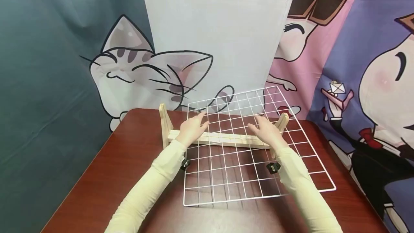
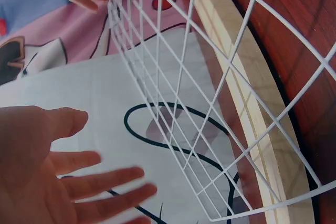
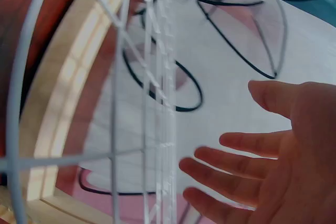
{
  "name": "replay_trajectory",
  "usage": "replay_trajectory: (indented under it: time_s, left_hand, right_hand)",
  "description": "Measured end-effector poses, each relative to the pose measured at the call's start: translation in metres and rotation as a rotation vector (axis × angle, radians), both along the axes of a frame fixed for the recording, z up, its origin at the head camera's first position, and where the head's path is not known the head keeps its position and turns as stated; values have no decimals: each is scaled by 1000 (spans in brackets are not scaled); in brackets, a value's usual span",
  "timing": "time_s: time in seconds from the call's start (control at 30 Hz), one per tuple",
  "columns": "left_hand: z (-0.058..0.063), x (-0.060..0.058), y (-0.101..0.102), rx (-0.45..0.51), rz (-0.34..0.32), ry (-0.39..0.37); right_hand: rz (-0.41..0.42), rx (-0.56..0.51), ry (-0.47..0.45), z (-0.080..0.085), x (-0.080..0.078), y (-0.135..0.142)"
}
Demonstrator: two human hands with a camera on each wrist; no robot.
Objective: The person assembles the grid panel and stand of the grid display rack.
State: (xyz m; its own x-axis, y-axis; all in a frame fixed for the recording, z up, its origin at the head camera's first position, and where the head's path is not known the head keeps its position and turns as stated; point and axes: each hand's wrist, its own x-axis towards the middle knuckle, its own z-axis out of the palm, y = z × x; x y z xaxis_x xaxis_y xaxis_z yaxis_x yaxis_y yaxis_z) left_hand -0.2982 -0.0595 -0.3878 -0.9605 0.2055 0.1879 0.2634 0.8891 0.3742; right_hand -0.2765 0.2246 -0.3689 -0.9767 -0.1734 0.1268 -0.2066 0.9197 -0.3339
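Observation:
A white wire grid panel stands tilted over a pale wooden stand, whose crossbar joins two upright ends. Above the panel's left part, my left hand has its fingers spread. My right hand hovers likewise over the right part, near the stand's right upright. In the left wrist view, the left hand holds nothing, and a gap separates it from the wires. The right wrist view shows the right hand with straight, parted fingers beside the grid. Whether the panel touches the crossbar, I cannot tell.
Everything stands on a reddish-brown table. Behind it hangs a cloth backdrop with a cartoon cat and figures. The panel's lower right corner reaches toward the table's right side.

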Motion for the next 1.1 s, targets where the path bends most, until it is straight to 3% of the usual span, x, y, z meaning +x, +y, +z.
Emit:
replay_trajectory:
  time_s: [0.13, 0.4, 0.63, 0.87, 1.1]
  left_hand:
    - [-2, 4, -7, 63, 9, 16]
    - [-4, 17, -24, 122, -18, 79]
    - [-11, 32, -40, 138, -6, 65]
    - [-43, 52, -65, 192, 66, -5]
    - [-61, 62, -79, 186, 130, -88]
  right_hand:
    - [-46, -44, 43, 7, 11, 10]
    - [-121, -30, 104, 24, 35, 29]
    - [-159, -44, 117, 28, 58, 49]
    - [-164, -92, 81, 17, 83, 75]
    - [-297, -75, 104, 10, 104, 102]
